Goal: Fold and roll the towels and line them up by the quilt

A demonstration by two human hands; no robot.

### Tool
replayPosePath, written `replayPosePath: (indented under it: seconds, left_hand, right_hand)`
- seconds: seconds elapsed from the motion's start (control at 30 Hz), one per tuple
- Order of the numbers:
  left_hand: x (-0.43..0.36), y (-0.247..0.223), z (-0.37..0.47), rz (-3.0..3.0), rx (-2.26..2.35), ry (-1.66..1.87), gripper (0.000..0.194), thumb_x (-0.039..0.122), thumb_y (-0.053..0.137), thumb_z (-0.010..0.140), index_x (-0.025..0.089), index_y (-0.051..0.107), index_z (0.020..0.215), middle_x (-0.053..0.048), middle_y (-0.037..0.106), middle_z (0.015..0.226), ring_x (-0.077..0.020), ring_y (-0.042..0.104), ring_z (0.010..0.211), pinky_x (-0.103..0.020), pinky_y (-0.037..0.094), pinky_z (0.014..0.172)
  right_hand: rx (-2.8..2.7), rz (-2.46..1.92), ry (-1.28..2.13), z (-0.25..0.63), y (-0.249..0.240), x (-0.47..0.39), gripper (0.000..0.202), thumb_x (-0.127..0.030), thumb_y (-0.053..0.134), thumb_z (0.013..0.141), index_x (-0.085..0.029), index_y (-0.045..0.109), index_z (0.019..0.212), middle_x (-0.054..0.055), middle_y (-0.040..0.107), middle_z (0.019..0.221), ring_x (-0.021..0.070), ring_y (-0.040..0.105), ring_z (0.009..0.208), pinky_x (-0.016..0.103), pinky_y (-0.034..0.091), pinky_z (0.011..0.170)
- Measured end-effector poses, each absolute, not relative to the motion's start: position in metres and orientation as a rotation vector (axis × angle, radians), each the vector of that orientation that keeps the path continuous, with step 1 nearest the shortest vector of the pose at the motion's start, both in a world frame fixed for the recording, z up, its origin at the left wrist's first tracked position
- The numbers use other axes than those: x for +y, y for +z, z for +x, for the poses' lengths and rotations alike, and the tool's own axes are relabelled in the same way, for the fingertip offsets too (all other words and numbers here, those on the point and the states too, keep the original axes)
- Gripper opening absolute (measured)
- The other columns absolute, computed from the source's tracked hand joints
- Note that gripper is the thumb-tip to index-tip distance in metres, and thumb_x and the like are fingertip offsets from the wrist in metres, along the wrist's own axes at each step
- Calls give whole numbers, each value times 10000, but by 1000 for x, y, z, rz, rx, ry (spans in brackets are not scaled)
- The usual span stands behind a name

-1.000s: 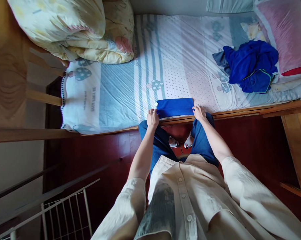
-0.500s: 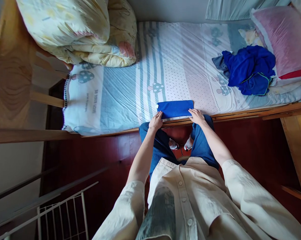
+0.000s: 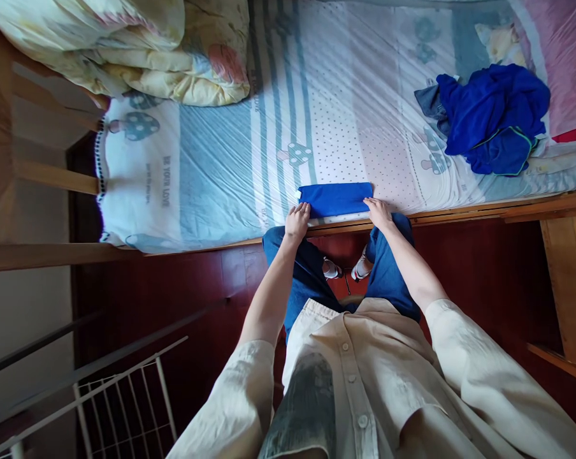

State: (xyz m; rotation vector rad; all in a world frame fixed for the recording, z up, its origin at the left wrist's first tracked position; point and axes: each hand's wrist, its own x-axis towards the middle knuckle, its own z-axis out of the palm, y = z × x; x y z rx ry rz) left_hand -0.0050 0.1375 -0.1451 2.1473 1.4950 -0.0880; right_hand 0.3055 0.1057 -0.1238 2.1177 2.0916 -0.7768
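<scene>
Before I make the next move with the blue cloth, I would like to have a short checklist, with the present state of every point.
1. Blue cloth lying on the bed sheet: ok.
2. Left hand touching the cloth near its left end: ok.
3. Right hand touching the cloth near its right end: ok.
4. Crumpled blue pile apart from the cloth: ok.
5. Quilt apart from the cloth: ok.
6. Firm grip by either hand: cannot tell.

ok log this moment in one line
left hand: on blue cloth, left end | right hand: on its right end | cloth: flat on bed
</scene>
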Motion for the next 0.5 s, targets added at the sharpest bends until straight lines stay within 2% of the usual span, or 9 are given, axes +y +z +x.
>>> replayPosePath:
  seconds: [0.13,0.27,0.4,0.5]
  left_hand:
    - [140,-135,-11,2134,1480,-103,641,19,406,898,159,566,1502,-171,554,1567,-283,484,1497,-459,364,1249]
    - [141,-127,-24,2083,1536,-191,605,63,506,861,215,657,1427,-126,659,1461,-312,608,1370,-445,458,1182]
    - [144,-128,-35,1997,1544,-39,579,71,537,819,184,713,1359,-110,722,1365,-291,645,1320,-386,475,1174]
    - [147,-132,-39,1893,1560,104,526,97,544,822,167,734,1307,-105,763,1272,-279,710,1190,-387,515,1124]
  right_hand:
    - [2055,2146,-822,309,-116,103,701,49,401,903,-226,596,1518,62,624,1522,219,552,1450,419,420,1258]
    - [2023,2146,-938,317,-106,99,610,12,472,935,-215,641,1476,87,664,1472,236,608,1394,377,464,1210]
    - [2066,2175,-1083,324,-103,100,545,-21,534,945,-208,670,1439,94,684,1445,238,616,1380,372,459,1206]
    - [2063,2274,-1170,328,-107,103,471,-68,597,944,-192,704,1385,112,730,1359,262,670,1289,393,503,1153]
